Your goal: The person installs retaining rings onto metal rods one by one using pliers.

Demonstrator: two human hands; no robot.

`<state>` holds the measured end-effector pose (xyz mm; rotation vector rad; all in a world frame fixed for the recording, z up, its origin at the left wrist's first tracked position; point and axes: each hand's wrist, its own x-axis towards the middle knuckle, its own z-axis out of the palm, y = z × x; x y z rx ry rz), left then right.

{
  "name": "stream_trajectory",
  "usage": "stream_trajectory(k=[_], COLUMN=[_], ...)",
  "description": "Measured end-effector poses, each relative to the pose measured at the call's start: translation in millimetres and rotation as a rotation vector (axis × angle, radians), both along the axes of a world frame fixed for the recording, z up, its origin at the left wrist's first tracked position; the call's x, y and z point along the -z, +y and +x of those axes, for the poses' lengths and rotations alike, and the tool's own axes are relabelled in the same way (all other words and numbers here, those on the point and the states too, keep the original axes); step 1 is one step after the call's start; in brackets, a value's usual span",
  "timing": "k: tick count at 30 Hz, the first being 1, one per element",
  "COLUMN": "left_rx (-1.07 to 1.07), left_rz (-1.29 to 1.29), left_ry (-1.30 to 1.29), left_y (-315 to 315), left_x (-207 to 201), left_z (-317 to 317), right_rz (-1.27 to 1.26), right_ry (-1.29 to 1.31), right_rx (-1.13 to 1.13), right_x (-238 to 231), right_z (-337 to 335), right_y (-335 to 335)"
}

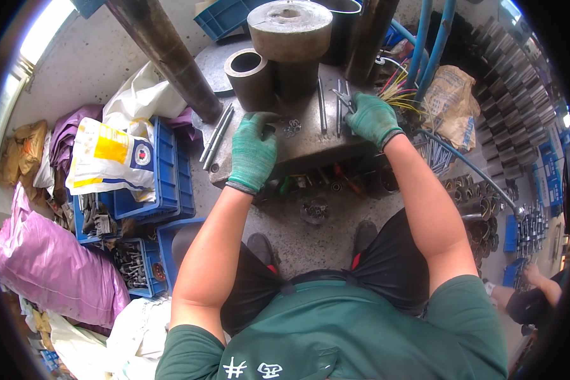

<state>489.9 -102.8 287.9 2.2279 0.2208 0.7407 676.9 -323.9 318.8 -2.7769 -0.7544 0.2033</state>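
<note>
Both my hands wear green knit gloves above a worn metal press table. My left hand [254, 152] is beside the near edge of a hollow steel cylinder [252, 85]; its thumb and forefinger are apart with nothing seen between them. My right hand [373, 119] is closed on a grey metal tool that looks like pliers [342, 99], its jaws pointing up and left. A small pile of metal rings [292, 128] lies on the table between my hands. Slim steel rods [322, 106] lie just left of my right hand, and more rods [217, 137] rest at the table's left edge.
A thick round steel block [290, 28] stands behind the rings, between two heavy columns [164, 54]. Blue crates [164, 171] and a purple sack [54, 253] are at the left. Blue hoses [432, 47] and loose wires [399, 95] hang at the right. Another person's arm [541, 282] shows far right.
</note>
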Motion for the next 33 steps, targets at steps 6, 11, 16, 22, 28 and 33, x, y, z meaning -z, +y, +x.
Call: stream_trajectory(k=[6, 11, 16, 22, 28, 33], left_rx=[0.002, 0.042, 0.155, 0.318, 0.184, 0.005], left_rz=[-0.122, -0.437, -0.82, -1.12, -1.259, -0.061], left_ry=[0.041, 0.097, 0.13, 0.265, 0.173, 0.221], left_y=[-8, -11, -29, -39, -28, 8], left_x=[-5, 2, -18, -12, -28, -2], left_z=[1, 1, -7, -9, -7, 13], right_rz=[-0.084, 0.477, 1.026, 0.864, 1.158, 1.369], right_ry=[-0.113, 0.181, 0.604, 0.677, 0.979, 1.163], right_rx=[-0.066, 0.073, 0.01, -0.251, 0.037, 0.414], right_x=[11, 10, -7, -9, -6, -10], right_z=[12, 16, -33, -101, -96, -76], right_y=[-8, -15, -13, 12, 9, -2])
